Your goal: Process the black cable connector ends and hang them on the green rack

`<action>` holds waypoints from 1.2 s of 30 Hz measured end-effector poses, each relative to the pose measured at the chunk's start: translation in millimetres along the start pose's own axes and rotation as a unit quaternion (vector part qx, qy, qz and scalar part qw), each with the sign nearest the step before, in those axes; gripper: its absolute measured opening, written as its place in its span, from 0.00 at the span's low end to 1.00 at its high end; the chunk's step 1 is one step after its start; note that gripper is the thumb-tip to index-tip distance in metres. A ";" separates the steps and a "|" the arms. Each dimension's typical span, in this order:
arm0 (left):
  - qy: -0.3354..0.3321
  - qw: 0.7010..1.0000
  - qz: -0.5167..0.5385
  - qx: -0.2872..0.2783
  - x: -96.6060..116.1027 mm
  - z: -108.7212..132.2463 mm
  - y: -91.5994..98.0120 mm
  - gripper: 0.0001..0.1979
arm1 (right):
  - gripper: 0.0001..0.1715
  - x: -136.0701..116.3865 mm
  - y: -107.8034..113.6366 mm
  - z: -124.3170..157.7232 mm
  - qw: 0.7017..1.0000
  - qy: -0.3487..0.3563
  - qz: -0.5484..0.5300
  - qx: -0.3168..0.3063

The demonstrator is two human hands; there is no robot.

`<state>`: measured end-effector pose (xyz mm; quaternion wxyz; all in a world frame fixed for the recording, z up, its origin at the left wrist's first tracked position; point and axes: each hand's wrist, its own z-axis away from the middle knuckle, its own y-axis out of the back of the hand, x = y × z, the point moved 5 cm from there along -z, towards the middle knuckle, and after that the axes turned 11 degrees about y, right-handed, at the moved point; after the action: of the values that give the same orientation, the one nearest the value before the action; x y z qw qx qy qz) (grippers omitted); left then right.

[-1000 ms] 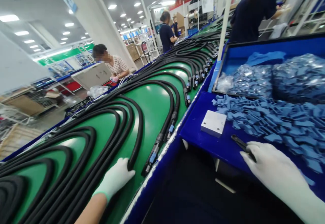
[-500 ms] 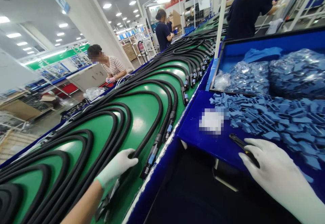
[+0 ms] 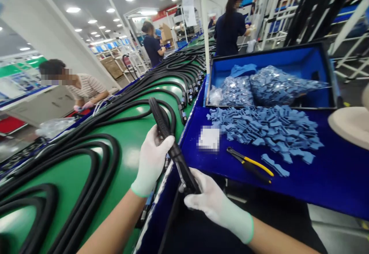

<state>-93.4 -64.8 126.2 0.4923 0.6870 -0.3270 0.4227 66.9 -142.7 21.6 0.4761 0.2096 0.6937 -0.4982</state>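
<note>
My left hand (image 3: 150,162), in a white glove, is wrapped round a black ribbed hose (image 3: 159,118) and lifts it above the front edge of the belt. Lower down, the gloved fingers of my right hand (image 3: 215,197) grip the same hose close to its end; the end itself is partly hidden by them. Pliers (image 3: 250,165) with one yellow and one black handle lie on the blue table, right of my hands. Beside the pliers is a short row of blue foam-like pieces (image 3: 275,165). A large heap of such pieces (image 3: 268,129) is spread behind.
Looped black hoses (image 3: 98,146) cover much of the green belt (image 3: 134,152). A blue bin (image 3: 311,65) with bagged blue pieces (image 3: 276,85) stands behind the heap. A white pole (image 3: 205,27) rises beside it. Co-workers are across and farther along the belt.
My right hand has left the pliers on the table and moved left onto the hose. My left hand has raised the hose off the belt and brought it nearer the table. The view has turned right.
</note>
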 end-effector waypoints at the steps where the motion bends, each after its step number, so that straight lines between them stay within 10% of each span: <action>1: -0.065 0.995 -0.071 0.012 1.1 3.6 -4.3 0.30 | 0.28 -0.1 11.3 3.7 1.000 -0.015 -0.011 0.002; 6: -0.430 0.801 -0.309 -0.279 -2.1 55.5 -46.5 0.13 | 0.19 -24.8 51.4 36.2 0.983 -0.119 -0.087 -0.107; 10: -0.373 0.794 -0.282 -0.388 -27.1 79.5 -63.0 0.10 | 0.16 -56.7 70.7 50.1 0.966 -0.106 0.197 -0.133; 12: -0.274 0.842 -0.254 -0.388 -42.3 79.0 -68.1 0.09 | 0.15 -76.2 93.4 49.1 0.871 -0.029 0.491 -0.011; 14: -0.153 0.892 -0.250 -0.344 -54.3 72.0 -69.8 0.11 | 0.11 -87.5 113.6 50.7 0.703 -0.003 0.705 0.087; 17: -0.003 0.926 -0.247 -0.284 -55.0 61.4 -71.9 0.16 | 0.06 -80.0 137.8 46.6 0.567 -0.040 0.820 0.069; 19: 0.061 0.936 -0.222 -0.268 -45.4 55.3 -76.2 0.18 | 0.04 -78.7 151.6 42.6 0.586 -0.051 0.805 0.077; 25: 0.181 0.953 -0.074 -0.231 -25.9 36.4 -83.3 0.22 | 0.07 -85.6 160.0 35.1 0.813 -0.043 0.559 0.159; 36: 0.169 0.953 -0.023 -0.249 -8.6 25.1 -88.0 0.22 | 0.29 -124.1 72.2 13.2 0.864 0.217 0.445 -0.088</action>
<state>-14.5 -61.9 79.3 0.7054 0.4688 -0.3180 0.4260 185.1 -101.7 93.3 0.5008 0.5562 0.6536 -0.1124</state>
